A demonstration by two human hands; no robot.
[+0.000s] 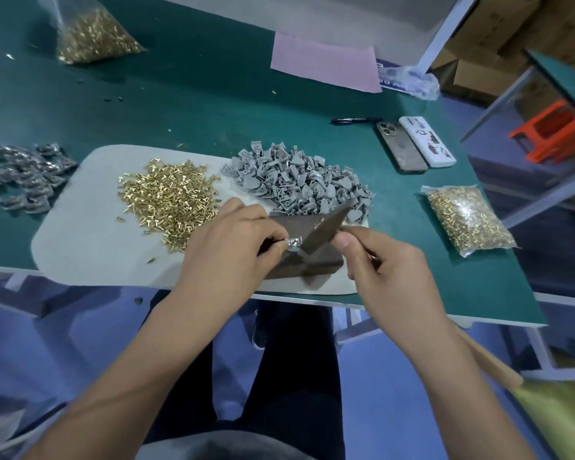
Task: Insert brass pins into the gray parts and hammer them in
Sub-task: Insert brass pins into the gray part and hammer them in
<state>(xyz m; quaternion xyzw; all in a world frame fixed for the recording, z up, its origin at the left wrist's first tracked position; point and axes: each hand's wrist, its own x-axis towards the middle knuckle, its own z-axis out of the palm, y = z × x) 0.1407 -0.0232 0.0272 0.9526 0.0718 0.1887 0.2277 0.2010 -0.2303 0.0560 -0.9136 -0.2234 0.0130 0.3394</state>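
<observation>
Both hands work at centre frame: left hand [233, 240] pinches a gray part [293, 243] on the dark block [307, 257]. Right hand [384, 260] grips the hammer [326, 229], tilted, near the table's front edge [445, 312].

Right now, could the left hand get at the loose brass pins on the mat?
Probably yes, but not freely: the left hand pinches a gray part on the dark block. The brass pin pile lies just beyond it on the mat, nothing between.

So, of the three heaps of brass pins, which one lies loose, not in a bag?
The loose brass pins on the gray mat, left of the gray parts. The far-left bag and right-side bag hold theirs in clear plastic.
</observation>
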